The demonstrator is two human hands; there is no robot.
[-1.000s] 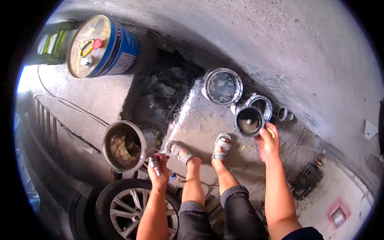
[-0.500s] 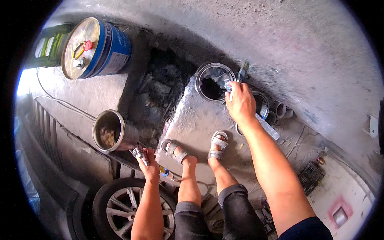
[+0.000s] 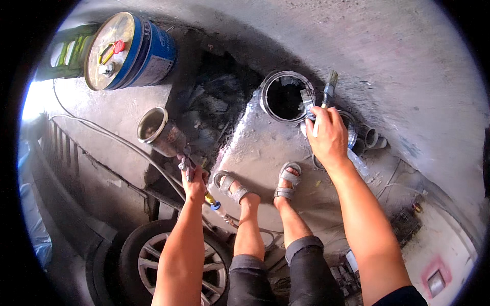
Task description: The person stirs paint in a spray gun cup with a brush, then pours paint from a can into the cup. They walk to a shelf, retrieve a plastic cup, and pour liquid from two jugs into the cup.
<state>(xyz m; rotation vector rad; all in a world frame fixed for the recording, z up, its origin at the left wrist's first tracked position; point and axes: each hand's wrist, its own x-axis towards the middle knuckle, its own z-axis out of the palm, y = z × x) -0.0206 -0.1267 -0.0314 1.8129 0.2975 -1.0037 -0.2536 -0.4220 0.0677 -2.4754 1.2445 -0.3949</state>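
**Q:** Fingers (image 3: 326,127) of the right hand (image 3: 329,137): how were they set, and on what?

**A:** They were curled closed around the handle of a paintbrush (image 3: 326,97), bristles pointing away from the person, just beside the rim of an open paint can (image 3: 283,97). The brush was held upright over the can's far edge, probably so that any drip would fall back inside. The can stood on a paint-crusted slab (image 3: 255,153), near the sandalled feet (image 3: 258,186).

**Q:** And the left hand (image 3: 194,186)?

**A:** Its fingers were wrapped closed on the grip of a spray gun (image 3: 186,166). The gun's metal cup (image 3: 155,132) was tilted, its open mouth turned up and to the left. The hand held it out to the side, well apart from the can, seemingly to keep it clear of the brush work. A hose (image 3: 102,135) ran from near the gun across the floor to the left.

**Q:** What lay around these?

**A:** A second, smaller can (image 3: 352,130) sat partly hidden behind the right hand, with short pipe ends (image 3: 372,137) just beside it. A blue drum (image 3: 130,51) lay on its side at upper left, next to a green container (image 3: 64,53). A car wheel (image 3: 148,260) showed at the lower edge, under the left forearm.
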